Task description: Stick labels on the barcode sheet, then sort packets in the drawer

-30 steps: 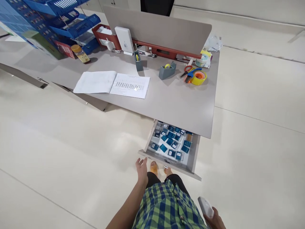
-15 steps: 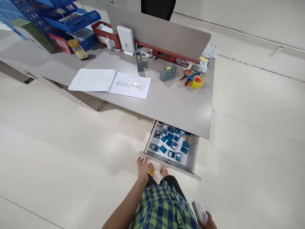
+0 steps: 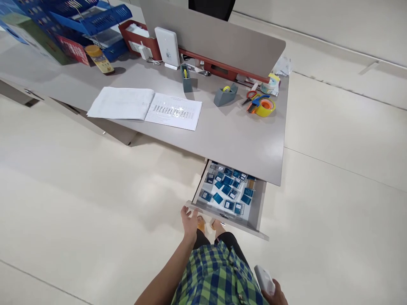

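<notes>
"Pale floor (image 3: 333,233) spreads all round, and a grey desk (image 3: 241,131) runs across ahead of me. From my end I have just the one head view. How far along do you make it?"

"I'd say the opening is done: the drawer (image 3: 240,225) stands out from under the desk's near edge, its back part hidden."

"And inside?"

"Blue packs (image 3: 218,198) lie scattered flat on a white base, some in clear cases. I see none in either hand."

"What do I have on the left?"

"Your left hand (image 3: 190,220) is at the left end of the drawer's front. The fingers are slightly curled, with the thumb apart from them. Whether they pinch the panel, I cannot tell."

"And my right?"

"The right hand (image 3: 276,294) is low, at the bottom edge of view, well apart from the drawer. Its fingers are closed round a white device (image 3: 263,278); their tips I can't make out."

"So what's left?"

"Going by what shows, the drawer is not shut. On the desk, the booklet (image 3: 121,101) lies open and the tape (image 3: 267,112) is untouched."
</notes>
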